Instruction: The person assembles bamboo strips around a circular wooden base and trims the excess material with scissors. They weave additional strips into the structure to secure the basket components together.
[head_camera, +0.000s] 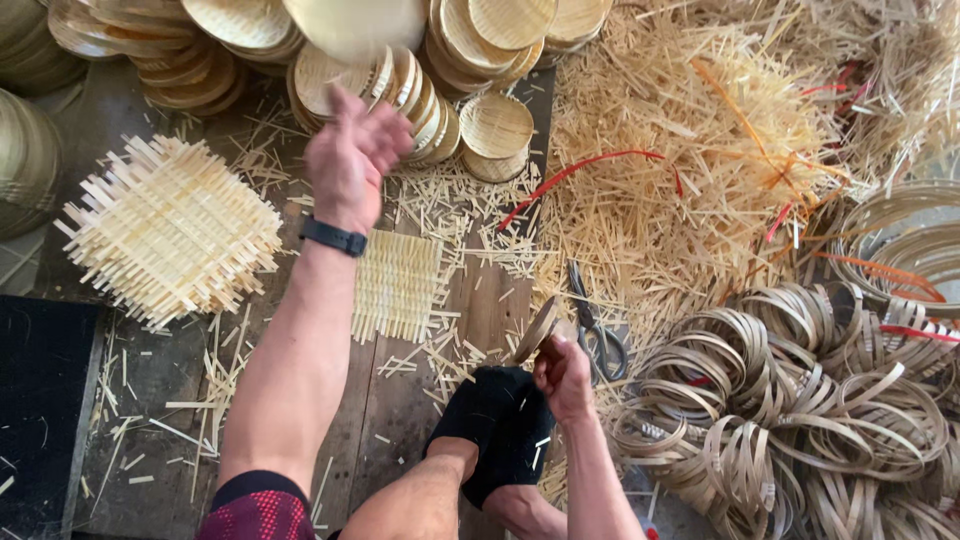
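Observation:
My left hand is raised over the wooden floor with its fingers spread, just under a blurred round bamboo tray near the stacked trays; hand and tray are apart or barely touching, which I cannot tell. A black band sits on that wrist. My right hand is low, closed on a small round bamboo piece held on edge beside my black-socked foot. A flat woven bamboo mat lies on the boards between the two hands.
Stacked round bamboo trays line the top. A pile of square woven mats sits left. Scissors lie by my right hand. Bamboo offcuts with red strips heap at the right, above many bamboo hoops.

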